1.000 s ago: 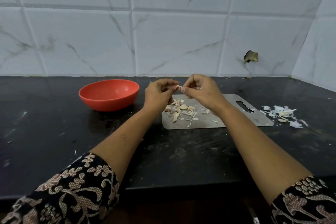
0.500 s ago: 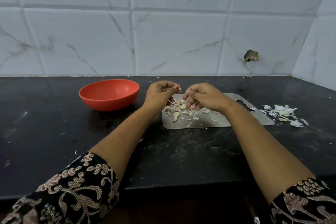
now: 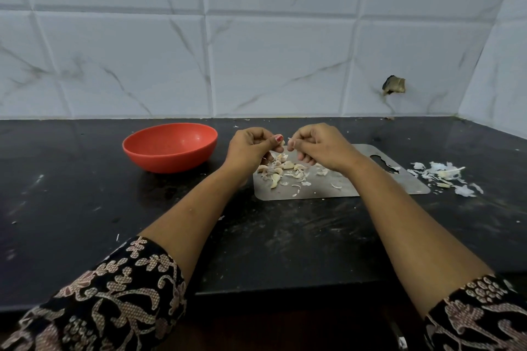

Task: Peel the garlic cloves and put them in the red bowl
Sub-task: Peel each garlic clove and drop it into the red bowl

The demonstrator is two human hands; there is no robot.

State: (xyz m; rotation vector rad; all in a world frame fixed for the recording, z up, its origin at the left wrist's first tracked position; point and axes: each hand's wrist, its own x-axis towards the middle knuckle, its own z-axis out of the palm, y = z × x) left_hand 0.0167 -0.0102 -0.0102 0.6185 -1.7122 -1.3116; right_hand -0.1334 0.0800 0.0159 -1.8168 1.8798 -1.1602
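the cloves [image 3: 285,167] lie in a loose heap with scraps of skin on the left end of the metal board [image 3: 370,188], right under your hands. your right hand [image 3: 322,147] hangs just above the heap, fingers curled in, its fingertips pinching a pale bit [image 3: 289,140]; it is too small to tell whether that is a clove or only skin. your left hand [image 3: 249,149] is level with it and close beside it, fingers curled too, the thumb [image 3: 278,139] with its red nail pointing at the right fingertips and nearly meeting them; you cannot tell from here whether the left hand grips anything. both hands are off the board, apart from the heap below. the red bowl [image 3: 171,161] stands upright on the counter [image 3: 85,194] just left of your left hand, near the board but not touching it. the board lies flat, its handle slot toward the right. past that end, on the bare counter, a scatter of white peels [image 3: 443,175] sits apart from the board. the counter is black and dusty with small flecks. behind it rises a wall [image 3: 271,60] of pale marbled tiles, with a rough hole [image 3: 394,85] low on the right. your patterned sleeves [image 3: 114,293] show at the bottom edge.
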